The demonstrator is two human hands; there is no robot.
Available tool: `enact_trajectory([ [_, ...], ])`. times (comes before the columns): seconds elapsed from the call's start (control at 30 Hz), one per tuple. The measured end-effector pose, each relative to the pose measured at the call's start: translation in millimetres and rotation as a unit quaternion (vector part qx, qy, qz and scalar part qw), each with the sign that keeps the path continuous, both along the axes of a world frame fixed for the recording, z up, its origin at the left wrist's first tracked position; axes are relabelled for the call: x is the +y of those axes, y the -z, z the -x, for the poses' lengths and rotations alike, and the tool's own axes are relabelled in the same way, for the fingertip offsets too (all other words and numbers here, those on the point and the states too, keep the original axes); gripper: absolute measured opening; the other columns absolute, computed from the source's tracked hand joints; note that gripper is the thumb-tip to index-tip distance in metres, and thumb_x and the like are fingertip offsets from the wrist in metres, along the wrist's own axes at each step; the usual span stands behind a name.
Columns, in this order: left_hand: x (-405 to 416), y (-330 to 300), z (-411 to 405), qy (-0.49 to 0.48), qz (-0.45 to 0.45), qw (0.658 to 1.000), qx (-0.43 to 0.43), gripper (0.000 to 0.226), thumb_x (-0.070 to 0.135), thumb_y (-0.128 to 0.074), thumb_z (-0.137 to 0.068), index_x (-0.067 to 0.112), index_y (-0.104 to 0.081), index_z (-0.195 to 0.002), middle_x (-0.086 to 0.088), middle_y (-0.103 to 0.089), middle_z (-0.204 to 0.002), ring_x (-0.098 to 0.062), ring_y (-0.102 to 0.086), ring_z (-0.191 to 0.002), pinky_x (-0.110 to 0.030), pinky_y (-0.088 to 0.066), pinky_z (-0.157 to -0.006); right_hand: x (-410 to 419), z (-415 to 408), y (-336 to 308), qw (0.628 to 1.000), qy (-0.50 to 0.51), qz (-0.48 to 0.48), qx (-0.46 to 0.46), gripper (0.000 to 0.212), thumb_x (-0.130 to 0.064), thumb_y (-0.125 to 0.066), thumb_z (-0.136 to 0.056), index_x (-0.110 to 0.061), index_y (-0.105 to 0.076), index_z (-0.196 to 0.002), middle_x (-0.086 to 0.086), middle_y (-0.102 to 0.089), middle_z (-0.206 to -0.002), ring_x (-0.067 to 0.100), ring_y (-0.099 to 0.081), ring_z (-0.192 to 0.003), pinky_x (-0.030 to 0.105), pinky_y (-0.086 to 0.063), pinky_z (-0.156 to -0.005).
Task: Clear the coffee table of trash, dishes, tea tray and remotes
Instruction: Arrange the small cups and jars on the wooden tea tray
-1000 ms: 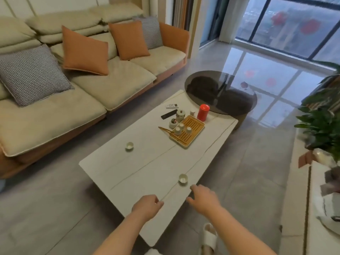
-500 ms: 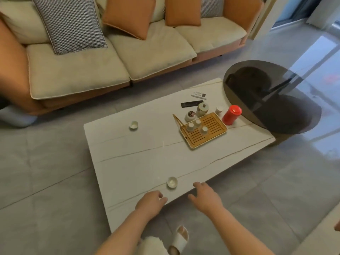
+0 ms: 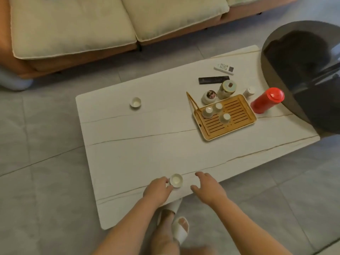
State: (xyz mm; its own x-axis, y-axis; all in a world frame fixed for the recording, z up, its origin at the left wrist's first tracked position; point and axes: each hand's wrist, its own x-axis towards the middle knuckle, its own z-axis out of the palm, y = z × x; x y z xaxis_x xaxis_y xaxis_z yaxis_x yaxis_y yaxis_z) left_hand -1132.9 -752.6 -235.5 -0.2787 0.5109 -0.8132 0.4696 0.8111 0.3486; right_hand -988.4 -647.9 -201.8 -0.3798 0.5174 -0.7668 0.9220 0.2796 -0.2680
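Note:
A white marble coffee table (image 3: 147,148) carries a small white teacup (image 3: 176,180) at its near edge. My left hand (image 3: 158,190) pinches that cup's left side with thumb and fingers. My right hand (image 3: 207,188) hovers just right of the cup, fingers spread, holding nothing. A second teacup (image 3: 135,103) stands far left. At the far right lies a bamboo tea tray (image 3: 239,115) with three upturned cups. Beside it are wooden tongs (image 3: 192,103), a small teapot (image 3: 208,96), a lidded jar (image 3: 227,89), a red canister (image 3: 266,100), a black remote (image 3: 213,80) and a white remote (image 3: 223,68).
A cream sofa (image 3: 73,24) with an orange base runs along the far side. A round dark glass table (image 3: 303,70) overlaps the coffee table's right end. My slippered feet (image 3: 179,229) stand on grey floor tiles at the near edge.
The view has tilted down and closer to the table. My left hand has moved forward onto the near teacup; my right hand stays beside it.

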Motion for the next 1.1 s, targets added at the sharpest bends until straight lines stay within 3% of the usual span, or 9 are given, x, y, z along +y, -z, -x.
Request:
enact_trajectory([
  [0.23,26.6,80.0,-13.1,-0.054,0.025,0.998,-0.031,0.045,0.030,-0.047,-0.098,0.016,-0.043,-0.140,-0.008,-0.054,-0.135,-0.025,-0.052,-0.122,-0.034,-0.043,-0.098,5.7,18.6,98.0,0.998,0.022,0.059,0.015,0.047,-0.028,-0.043,-0.097,-0.017,-0.035,-0.141,0.009,-0.045,-0.140,0.024,-0.046,-0.125,0.033,-0.039,-0.099],
  [0.47,34.9,130.8,-17.7,-0.113,0.066,0.991,-0.034,0.047,0.029,-0.039,-0.100,0.018,-0.034,-0.146,-0.012,-0.041,-0.145,-0.027,-0.045,-0.129,-0.036,-0.039,-0.104,12.4,27.2,156.5,0.995,0.010,0.102,0.008,0.041,-0.022,-0.032,-0.101,-0.018,-0.034,-0.142,0.010,-0.047,-0.139,0.025,-0.048,-0.124,0.034,-0.041,-0.098],
  [0.67,50.7,145.0,-23.3,-0.222,0.100,0.965,-0.097,0.048,0.027,-0.033,-0.102,0.014,-0.030,-0.149,-0.010,-0.035,-0.153,-0.026,-0.037,-0.138,-0.035,-0.032,-0.112,18.7,33.4,178.2,0.976,0.114,0.184,0.030,0.045,-0.014,-0.030,-0.100,-0.014,-0.033,-0.145,0.011,-0.044,-0.144,0.026,-0.043,-0.130,0.035,-0.035,-0.108],
  [0.83,71.7,137.3,-22.5,-0.288,0.072,0.949,-0.106,0.043,0.023,-0.032,-0.102,0.016,-0.039,-0.144,-0.010,-0.042,-0.148,-0.028,-0.044,-0.131,-0.043,-0.040,-0.108,33.7,38.5,174.9,0.952,0.202,0.221,0.055,0.039,-0.019,-0.035,-0.099,-0.013,-0.046,-0.137,0.008,-0.051,-0.138,0.023,-0.048,-0.123,0.043,-0.039,-0.107],
  [0.9,85.3,132.0,-18.1,-0.298,0.048,0.948,-0.101,0.041,0.020,-0.032,-0.102,0.016,-0.043,-0.141,-0.009,-0.045,-0.144,-0.028,-0.046,-0.128,-0.044,-0.042,-0.106,47.3,39.3,169.8,0.943,0.241,0.212,0.082,0.037,-0.021,-0.037,-0.099,-0.013,-0.052,-0.132,0.008,-0.056,-0.129,0.020,-0.052,-0.112,0.043,-0.042,-0.104],
  [1.0,112.2,122.9,-10.7,-0.317,0.007,0.942,-0.107,0.037,0.017,-0.035,-0.100,0.018,-0.051,-0.133,-0.008,-0.050,-0.138,-0.025,-0.049,-0.123,-0.044,-0.044,-0.105,74.2,38.8,161.3,0.908,0.335,0.217,0.125,0.028,-0.024,-0.041,-0.099,-0.014,-0.059,-0.118,0.005,-0.060,-0.109,0.021,-0.058,-0.094,0.034,-0.052,-0.080],
  [1.1,144.6,110.3,-5.3,-0.339,-0.032,0.933,-0.120,0.034,0.017,-0.038,-0.099,0.022,-0.056,-0.127,-0.004,-0.054,-0.132,-0.019,-0.051,-0.112,-0.043,-0.047,-0.101,103.9,38.7,152.2,0.876,0.398,0.222,0.158,0.019,-0.026,-0.044,-0.098,-0.019,-0.058,-0.109,0.006,-0.060,-0.108,0.020,-0.059,-0.091,0.027,-0.052,-0.069],
])
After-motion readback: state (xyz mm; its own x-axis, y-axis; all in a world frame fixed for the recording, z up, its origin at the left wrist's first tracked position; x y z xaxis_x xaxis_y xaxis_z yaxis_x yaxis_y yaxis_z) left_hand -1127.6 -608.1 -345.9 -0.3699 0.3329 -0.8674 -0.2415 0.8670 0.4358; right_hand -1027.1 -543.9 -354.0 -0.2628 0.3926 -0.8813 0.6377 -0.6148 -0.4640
